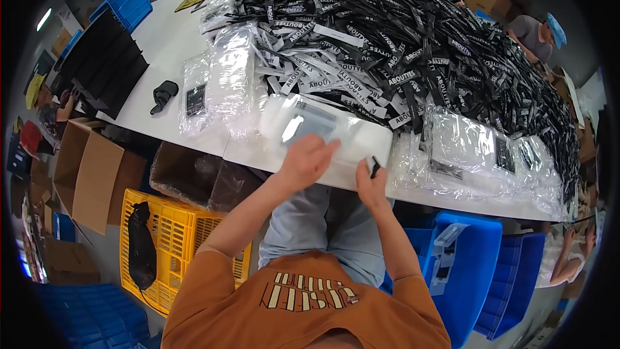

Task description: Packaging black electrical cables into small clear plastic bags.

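Note:
In front of me on the white table (169,130) lies a flat stack of clear plastic bags (368,137), the top one with a grey printed panel. My left hand (306,163) is over the near edge of this stack, its fingers curled together; whatever they pinch is hidden. At the stack's right front corner, my right hand (371,184) is closed on a small black piece (373,167) that sticks up between thumb and fingers. Just beyond the stack rises a wide heap of black strips (413,45) with white lettering, some turned to their pale side.
Filled clear plastic packs (227,77) lie on the left, more packs (471,148) on the right. A black bundle (165,95) and black bins (106,64) are at the far left. Below stand a yellow crate (169,232), open cartons (97,174) and blue bins (471,271). Other people work around the heap.

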Motion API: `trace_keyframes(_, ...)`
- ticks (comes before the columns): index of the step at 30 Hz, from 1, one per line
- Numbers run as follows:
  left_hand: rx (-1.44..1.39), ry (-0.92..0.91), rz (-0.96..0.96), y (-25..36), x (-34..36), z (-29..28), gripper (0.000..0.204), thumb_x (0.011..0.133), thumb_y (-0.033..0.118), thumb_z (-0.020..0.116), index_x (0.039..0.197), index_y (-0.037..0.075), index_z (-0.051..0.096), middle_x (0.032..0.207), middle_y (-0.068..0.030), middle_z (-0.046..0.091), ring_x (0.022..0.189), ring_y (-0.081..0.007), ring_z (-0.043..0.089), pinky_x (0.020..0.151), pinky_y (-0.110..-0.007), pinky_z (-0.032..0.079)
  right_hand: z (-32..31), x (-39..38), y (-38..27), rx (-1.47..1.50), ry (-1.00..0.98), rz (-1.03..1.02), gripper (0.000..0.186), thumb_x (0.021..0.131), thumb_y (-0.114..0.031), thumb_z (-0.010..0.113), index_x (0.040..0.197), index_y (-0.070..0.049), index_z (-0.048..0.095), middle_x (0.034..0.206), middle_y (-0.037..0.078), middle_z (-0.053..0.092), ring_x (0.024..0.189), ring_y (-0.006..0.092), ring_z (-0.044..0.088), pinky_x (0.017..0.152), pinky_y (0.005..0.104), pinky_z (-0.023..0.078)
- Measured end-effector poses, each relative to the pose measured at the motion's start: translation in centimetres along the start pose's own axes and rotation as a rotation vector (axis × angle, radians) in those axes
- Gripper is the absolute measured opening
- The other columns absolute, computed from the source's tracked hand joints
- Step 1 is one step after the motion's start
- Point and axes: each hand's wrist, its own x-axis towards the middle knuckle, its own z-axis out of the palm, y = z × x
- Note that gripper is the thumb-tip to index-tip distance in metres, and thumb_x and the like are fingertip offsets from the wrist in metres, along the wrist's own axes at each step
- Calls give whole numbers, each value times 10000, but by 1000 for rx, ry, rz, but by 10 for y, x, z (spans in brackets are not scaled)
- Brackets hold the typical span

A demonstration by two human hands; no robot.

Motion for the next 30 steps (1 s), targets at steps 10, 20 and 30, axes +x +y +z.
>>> trace_keyframes(10, -459, -60, -617, 35, -12, 6, 223, 761, 6, 618, 984, 10, 630, 816, -55, 588, 804, -168, 581, 648, -295, 494, -15, 22, -40, 144, -217, 396, 204, 807, -193, 654, 804, 6, 615, 558, 18, 555, 465, 108, 513, 444, 257, 394)
trace_keyframes(20, -545, -99, -626, 34, 5, 0, 248, 737, -39, 558, 978, -6, 608, 772, -110, 627, 664, -187, 602, 588, -289, 471, -4, 26, -52, -41, -165, -55, 207, 669, -99, 669, 837, -26, 572, 716, 140, 584, 639, 329, 586, 541, 385, 467)
trace_keyframes(30, -429, -159, -675, 14, 21, -13, 303, 665, -56, 562, 934, 46, 658, 661, -127, 618, 547, -196, 588, 535, -295, 458, -11, 22, -84, -124, -173, -274, 209, 600, -97, 660, 755, -57, 525, 670, 115, 552, 601, 301, 568, 502, 389, 447)
